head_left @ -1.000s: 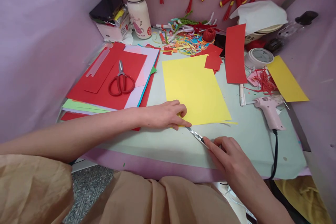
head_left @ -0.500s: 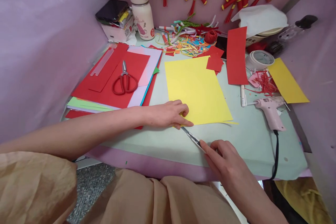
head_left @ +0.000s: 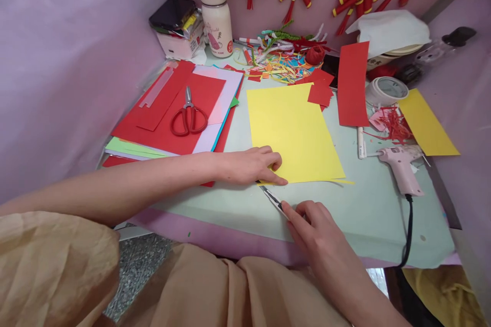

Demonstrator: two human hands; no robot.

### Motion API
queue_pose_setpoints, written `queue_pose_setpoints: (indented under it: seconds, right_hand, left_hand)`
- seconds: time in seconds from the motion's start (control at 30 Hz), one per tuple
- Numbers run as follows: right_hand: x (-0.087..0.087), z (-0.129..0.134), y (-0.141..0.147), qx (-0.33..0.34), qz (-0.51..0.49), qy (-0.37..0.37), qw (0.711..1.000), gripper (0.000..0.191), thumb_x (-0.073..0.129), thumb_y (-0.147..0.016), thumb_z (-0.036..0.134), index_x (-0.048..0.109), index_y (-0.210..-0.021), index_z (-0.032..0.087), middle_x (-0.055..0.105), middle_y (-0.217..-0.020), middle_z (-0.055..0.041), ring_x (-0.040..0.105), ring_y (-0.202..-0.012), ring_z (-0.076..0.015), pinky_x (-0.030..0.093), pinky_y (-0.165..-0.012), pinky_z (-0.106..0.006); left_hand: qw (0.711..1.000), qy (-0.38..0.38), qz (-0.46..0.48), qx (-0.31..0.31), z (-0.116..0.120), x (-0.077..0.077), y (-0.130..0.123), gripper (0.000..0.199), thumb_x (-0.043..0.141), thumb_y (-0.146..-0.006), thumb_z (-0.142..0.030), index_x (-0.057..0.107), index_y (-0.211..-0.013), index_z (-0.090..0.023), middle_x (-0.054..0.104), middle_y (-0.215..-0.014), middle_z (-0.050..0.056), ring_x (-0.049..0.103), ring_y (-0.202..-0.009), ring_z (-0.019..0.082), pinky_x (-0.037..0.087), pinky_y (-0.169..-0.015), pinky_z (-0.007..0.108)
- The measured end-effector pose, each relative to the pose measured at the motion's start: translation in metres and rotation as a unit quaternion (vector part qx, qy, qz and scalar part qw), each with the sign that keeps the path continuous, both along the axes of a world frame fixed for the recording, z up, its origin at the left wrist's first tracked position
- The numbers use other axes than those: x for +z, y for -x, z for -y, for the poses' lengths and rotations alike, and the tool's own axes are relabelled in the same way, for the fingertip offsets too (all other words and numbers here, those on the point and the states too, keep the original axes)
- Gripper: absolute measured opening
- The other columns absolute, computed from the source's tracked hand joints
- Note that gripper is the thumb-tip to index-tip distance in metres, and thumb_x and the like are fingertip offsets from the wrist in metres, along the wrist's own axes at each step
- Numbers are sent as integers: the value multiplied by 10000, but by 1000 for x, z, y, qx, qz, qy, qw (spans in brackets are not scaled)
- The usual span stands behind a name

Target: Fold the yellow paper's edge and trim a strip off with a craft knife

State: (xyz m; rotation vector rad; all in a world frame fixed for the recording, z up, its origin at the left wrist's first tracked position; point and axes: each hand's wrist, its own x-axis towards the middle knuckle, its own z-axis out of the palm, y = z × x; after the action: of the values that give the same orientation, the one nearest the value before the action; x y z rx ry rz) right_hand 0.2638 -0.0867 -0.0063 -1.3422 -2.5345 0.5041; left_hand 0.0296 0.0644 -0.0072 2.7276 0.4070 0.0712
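A sheet of yellow paper (head_left: 297, 127) lies flat in front of me. My left hand (head_left: 258, 166) presses on its lower left corner, the index finger stretched along the near edge and the other fingers partly bent. Below that edge, my right hand (head_left: 312, 227) is closed around a craft knife (head_left: 273, 197). The knife's blade points up and left, its tip at the paper's near left corner beside my left hand. A thin yellow strip (head_left: 343, 181) sticks out along the near edge at the right. My left hand covers part of the corner.
Red-handled scissors (head_left: 188, 120) rest on a stack of coloured paper (head_left: 164, 135) at left. A pink glue gun (head_left: 401, 166) with a black cord lies at right, near red card (head_left: 353, 84). Behind are a bottle (head_left: 217, 23), paper scraps (head_left: 284, 66) and a tape roll (head_left: 388, 89).
The knife and my right hand have moved a little left along the paper's near edge. My left hand stays pressed on the paper. The whole view has shifted slightly.
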Motion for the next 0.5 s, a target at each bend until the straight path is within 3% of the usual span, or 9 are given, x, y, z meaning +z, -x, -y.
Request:
queue_pose_setpoints:
  seconds: [0.13,0.23,0.37,0.43,0.5]
  right_hand:
    - [-5,0,15,6,-16,8,1000,509,446,-900,25,485,-1385,171,534,-961,-88,512,-850,-198,512,-740,-330]
    - [4,0,17,34,-50,38,997,423,454,-940,83,521,-1346,181,541,-948,-80,522,-850,-187,513,-743,-317]
    - [29,-5,-17,53,-101,108,988,361,484,-974,187,538,-1322,267,563,-991,-53,572,-903,-153,515,-775,-259]
    - [40,-14,-42,9,-116,93,989,365,505,-968,205,541,-1321,293,571,-1053,-52,589,-945,-145,504,-778,-238]
    - [48,-29,-64,-82,-135,29,987,349,536,-956,241,567,-1298,301,581,-1056,-46,596,-917,-144,485,-703,-226]
  left_hand:
    - [999,12,-30,5,0,1,-1,430,447,-980,-191,587,-1317,-417,544,-1140,81,455,-976,223,365,-873,309]
    - [999,18,-46,11,1,2,-1,420,405,-1001,-229,568,-1339,-418,530,-1170,80,444,-1008,231,358,-892,319]
    - [999,15,-43,15,1,4,0,420,401,-1000,-226,570,-1336,-414,529,-1160,75,451,-1007,233,356,-893,323]
    - [999,10,-33,17,1,6,3,395,438,-988,-228,597,-1305,-403,542,-1134,77,462,-993,234,361,-883,328]
    - [1000,7,-18,22,1,8,7,359,490,-969,-229,630,-1263,-379,554,-1108,81,476,-989,237,368,-881,336]
